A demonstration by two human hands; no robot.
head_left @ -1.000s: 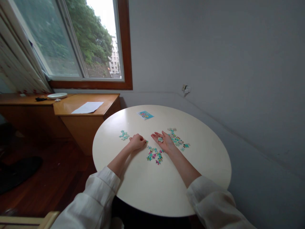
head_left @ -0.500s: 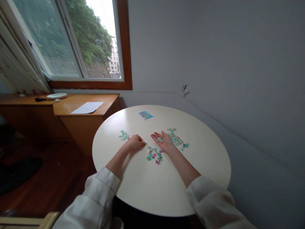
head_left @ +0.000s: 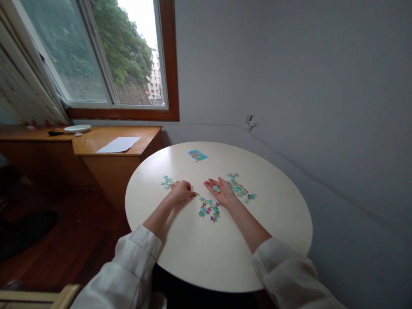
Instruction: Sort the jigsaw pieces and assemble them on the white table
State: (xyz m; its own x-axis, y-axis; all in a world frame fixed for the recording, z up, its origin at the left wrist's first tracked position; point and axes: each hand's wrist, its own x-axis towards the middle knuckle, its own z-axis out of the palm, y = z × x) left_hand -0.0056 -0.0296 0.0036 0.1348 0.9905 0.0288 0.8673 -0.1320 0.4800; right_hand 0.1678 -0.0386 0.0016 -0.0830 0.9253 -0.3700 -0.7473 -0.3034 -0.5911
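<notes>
My left hand is closed in a pinch low over the round table, its fingertips at a small puzzle piece by the upper left end of a joined patch of puzzle. Palm up, my right hand bears a few loose puzzle pieces, with its fingers stretched out. The joined patch is pink, teal and yellow and lies between my forearms. Behind my left hand, a group of teal pieces is partly covered by it. More scattered pieces lie right of my right hand.
A blue picture card lies toward the far side of the white round table. Beyond its left edge stands a wooden desk with a sheet of paper and a white plate. A wall borders the right side.
My left hand has shifted very slightly, its fingers turning a little near the edge of the joined patch. My right hand stays palm up with the pieces on it.
</notes>
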